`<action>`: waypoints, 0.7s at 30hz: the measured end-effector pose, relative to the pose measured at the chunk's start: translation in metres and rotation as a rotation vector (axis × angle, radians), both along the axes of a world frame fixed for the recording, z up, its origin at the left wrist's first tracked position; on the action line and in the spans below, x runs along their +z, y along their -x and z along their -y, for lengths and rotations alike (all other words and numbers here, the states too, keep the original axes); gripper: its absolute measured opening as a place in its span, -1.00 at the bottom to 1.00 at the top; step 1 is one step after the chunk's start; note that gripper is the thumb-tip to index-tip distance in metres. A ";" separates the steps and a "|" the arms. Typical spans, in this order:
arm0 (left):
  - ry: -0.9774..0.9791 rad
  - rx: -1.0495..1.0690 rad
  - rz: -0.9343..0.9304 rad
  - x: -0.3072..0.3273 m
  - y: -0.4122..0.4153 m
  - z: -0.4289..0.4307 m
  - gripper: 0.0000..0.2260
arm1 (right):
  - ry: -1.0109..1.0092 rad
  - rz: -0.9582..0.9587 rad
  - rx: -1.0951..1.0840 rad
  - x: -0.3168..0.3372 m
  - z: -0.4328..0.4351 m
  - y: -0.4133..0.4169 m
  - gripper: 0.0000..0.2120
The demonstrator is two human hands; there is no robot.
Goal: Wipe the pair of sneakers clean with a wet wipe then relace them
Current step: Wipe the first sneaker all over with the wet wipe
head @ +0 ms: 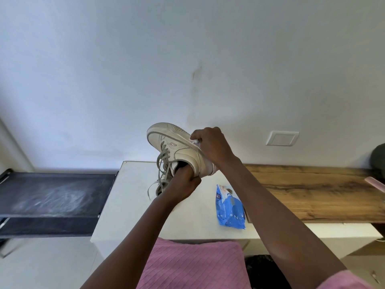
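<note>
Two hands at work: your left hand (183, 184) grips the white sneaker (179, 147) by its collar above the white cabinet (129, 195). Your right hand (210, 144), at the sneaker's 3 o'clock, pinches a wet wipe (195, 141) against its sole. The wipes pack (230, 207) lies at 5 o'clock.

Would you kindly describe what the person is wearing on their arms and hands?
The left forearm and right forearm are bare, unsleeved. The left hand and right hand show no gloves, rings or watch. A pink sleeve covers the right upper arm.
</note>
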State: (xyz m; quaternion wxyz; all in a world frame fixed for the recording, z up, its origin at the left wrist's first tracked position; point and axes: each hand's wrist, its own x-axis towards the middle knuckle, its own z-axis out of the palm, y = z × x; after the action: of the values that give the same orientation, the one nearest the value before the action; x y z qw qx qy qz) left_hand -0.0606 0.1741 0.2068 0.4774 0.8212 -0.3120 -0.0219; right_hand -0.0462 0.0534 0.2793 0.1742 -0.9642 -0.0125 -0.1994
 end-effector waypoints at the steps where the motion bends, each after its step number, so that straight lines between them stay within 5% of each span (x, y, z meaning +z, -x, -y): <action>1: 0.002 -0.003 -0.013 0.000 0.001 0.001 -0.84 | 0.005 -0.011 0.017 0.000 -0.001 -0.002 -0.74; 9: 0.272 0.053 -0.258 -0.002 0.002 0.004 -0.61 | 0.032 0.001 0.050 -0.001 0.005 0.008 -0.74; 21: 0.596 0.032 -0.537 0.005 -0.004 0.000 -0.57 | -0.051 0.402 0.107 -0.021 0.009 0.034 -0.76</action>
State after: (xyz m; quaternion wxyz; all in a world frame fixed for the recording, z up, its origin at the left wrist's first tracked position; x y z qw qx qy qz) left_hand -0.0562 0.1736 0.2115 0.7594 0.6167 -0.1561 -0.1366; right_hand -0.0798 0.0448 0.2587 0.2031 -0.8983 -0.0929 -0.3784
